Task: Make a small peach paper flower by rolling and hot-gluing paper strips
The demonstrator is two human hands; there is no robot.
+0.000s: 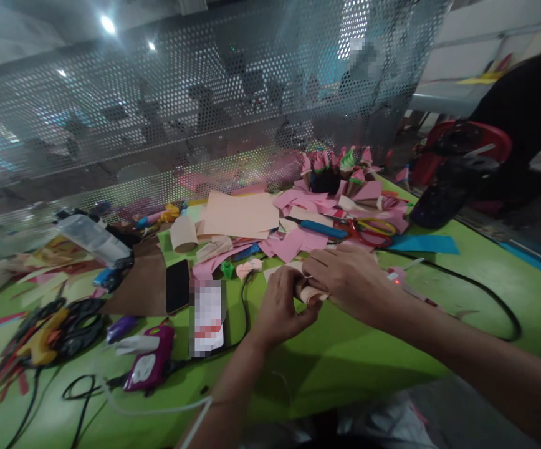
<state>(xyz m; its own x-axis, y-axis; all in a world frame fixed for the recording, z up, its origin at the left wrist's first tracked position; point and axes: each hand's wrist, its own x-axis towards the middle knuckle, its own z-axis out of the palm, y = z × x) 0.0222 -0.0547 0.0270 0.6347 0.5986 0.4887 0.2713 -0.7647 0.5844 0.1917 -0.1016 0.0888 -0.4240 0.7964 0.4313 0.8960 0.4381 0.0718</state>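
Near the table's front middle, my left hand (282, 305) closes its thumb and fingers round a curled piece of peach paper (315, 294). My right hand (345, 277) bends over the same paper from the right, its fingers pressed on the upper edge. The hands partly hide the paper, which looks rolled or folded. Just left of them lie a small pink piece (248, 268) and a green paper shape (227, 269). Beyond the hands are pink paper scraps (293, 244), a blue-handled tool (323, 229) and scissors with red and yellow handles (368, 232).
Peach sheets (240, 214) lie at the back, below a perforated metal screen (181, 106). At left are a black phone (177, 287), a lit phone (207, 321), a purple packet (151, 358) and a yellow-and-black tool (48, 337). A black cable (480, 284) loops at right.
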